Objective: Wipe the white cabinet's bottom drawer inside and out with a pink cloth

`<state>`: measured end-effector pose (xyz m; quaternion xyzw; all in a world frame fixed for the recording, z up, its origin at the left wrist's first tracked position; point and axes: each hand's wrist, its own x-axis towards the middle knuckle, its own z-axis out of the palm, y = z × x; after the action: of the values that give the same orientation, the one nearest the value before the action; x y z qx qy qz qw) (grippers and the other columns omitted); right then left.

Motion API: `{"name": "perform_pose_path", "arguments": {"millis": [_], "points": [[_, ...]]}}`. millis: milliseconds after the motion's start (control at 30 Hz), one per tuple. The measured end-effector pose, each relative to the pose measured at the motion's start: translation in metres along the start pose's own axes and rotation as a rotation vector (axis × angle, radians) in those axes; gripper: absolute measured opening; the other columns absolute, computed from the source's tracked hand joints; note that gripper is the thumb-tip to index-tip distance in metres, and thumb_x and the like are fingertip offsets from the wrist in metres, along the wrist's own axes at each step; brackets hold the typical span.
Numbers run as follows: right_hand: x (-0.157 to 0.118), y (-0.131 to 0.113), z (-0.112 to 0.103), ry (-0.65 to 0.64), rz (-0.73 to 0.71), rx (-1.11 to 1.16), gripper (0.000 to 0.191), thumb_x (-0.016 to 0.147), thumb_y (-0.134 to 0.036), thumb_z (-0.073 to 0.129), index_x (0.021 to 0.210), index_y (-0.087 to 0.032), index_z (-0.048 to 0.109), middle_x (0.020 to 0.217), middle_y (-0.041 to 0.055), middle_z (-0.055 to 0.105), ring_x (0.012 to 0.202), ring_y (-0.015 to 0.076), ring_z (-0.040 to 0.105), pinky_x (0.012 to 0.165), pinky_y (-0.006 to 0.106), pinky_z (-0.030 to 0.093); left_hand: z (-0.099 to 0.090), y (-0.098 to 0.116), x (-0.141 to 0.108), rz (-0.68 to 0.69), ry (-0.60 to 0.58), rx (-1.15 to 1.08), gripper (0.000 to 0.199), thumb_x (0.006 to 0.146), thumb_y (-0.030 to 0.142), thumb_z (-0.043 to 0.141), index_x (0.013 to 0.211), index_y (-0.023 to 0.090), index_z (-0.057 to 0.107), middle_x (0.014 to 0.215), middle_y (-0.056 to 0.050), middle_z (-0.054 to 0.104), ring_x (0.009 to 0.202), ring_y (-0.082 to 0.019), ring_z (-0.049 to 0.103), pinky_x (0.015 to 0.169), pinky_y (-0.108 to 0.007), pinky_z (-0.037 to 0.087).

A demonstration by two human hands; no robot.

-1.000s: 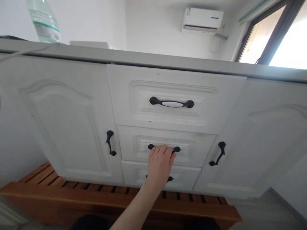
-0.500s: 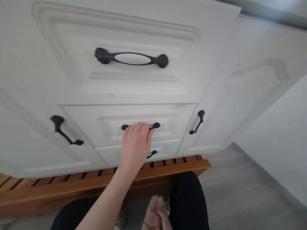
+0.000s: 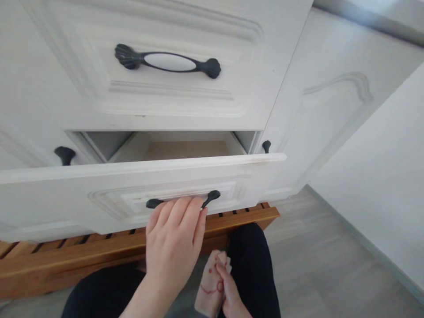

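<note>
White drawer [image 3: 179,171], drawn partway out of the cabinet below a closed upper drawer [image 3: 159,98]. Nearest the viewer, the left hand [image 3: 174,240] is curled over the drawer handle [image 3: 212,196], its fingers clamped around the grip so that only the two dark ends show. Lower down, near the knees, the right hand [image 3: 231,292] pinches a pale, cloth-like piece with red marks [image 3: 209,289], held outside the drawer and well apart from it; what the piece is cannot be told for certain. Dark-clad legs [image 3: 253,265] flank it, and beyond them runs the slatted wooden base [image 3: 66,260], above which the drawer front projects. Behind that front, a gap exposes side walls and a strip of light-brown drawer bottom [image 3: 188,149]; the front conceals the remainder. Progress, as judged here: the drawer has been pulled far enough to expose part of its inside, whereas release of the handle is not yet done and the marked piece has not left the right hand. Whether the drawer could slide farther is not evident. Farther off stand the right-hand door [image 3: 334,119], closed, and a plain wall [image 3: 374,154].
</note>
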<state>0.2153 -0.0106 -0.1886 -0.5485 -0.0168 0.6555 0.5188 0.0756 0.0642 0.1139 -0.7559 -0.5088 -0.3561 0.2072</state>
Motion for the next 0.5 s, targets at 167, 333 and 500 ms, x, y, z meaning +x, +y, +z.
{"name": "perform_pose_path", "arguments": {"millis": [167,333,500], "points": [[-0.017,-0.1,-0.046,0.042,-0.104,0.09,0.069,0.052,-0.053,0.089,0.108,-0.017,0.07,0.1,0.0094,0.075,0.094,0.029,0.071,0.081,0.038,0.058,-0.017,0.01,-0.012,-0.003,-0.025,-0.028,0.015,0.095,0.023,0.055,0.108,0.02,0.06,0.097,-0.005,0.068,0.09,-0.025,0.059,0.09,-0.04,0.04],[-0.051,-0.217,-0.125,0.64,-0.891,-0.041,0.079,0.056,-0.046,0.084,0.13,-0.028,0.064,0.127,0.0033,0.067,0.096,0.0204,0.068,0.06,0.021,0.053,-0.029,0.023,-0.032,0.011,0.045,-0.037,0.022,0.091,0.023,0.061,0.112,0.016,0.063,0.101,-0.008,0.071,0.094,-0.027,0.061,0.093,-0.044,0.041],[-0.073,-0.248,-0.133,0.58,-0.889,0.034,0.088,0.056,-0.045,0.084,0.138,-0.034,0.058,0.139,0.0041,0.06,0.091,0.0189,0.067,0.052,0.02,0.051,-0.041,0.035,-0.06,0.042,0.133,-0.058,0.025,0.086,0.025,0.068,0.11,0.021,0.068,0.096,-0.003,0.075,0.086,-0.021,0.066,0.088,-0.038,0.045]]}}
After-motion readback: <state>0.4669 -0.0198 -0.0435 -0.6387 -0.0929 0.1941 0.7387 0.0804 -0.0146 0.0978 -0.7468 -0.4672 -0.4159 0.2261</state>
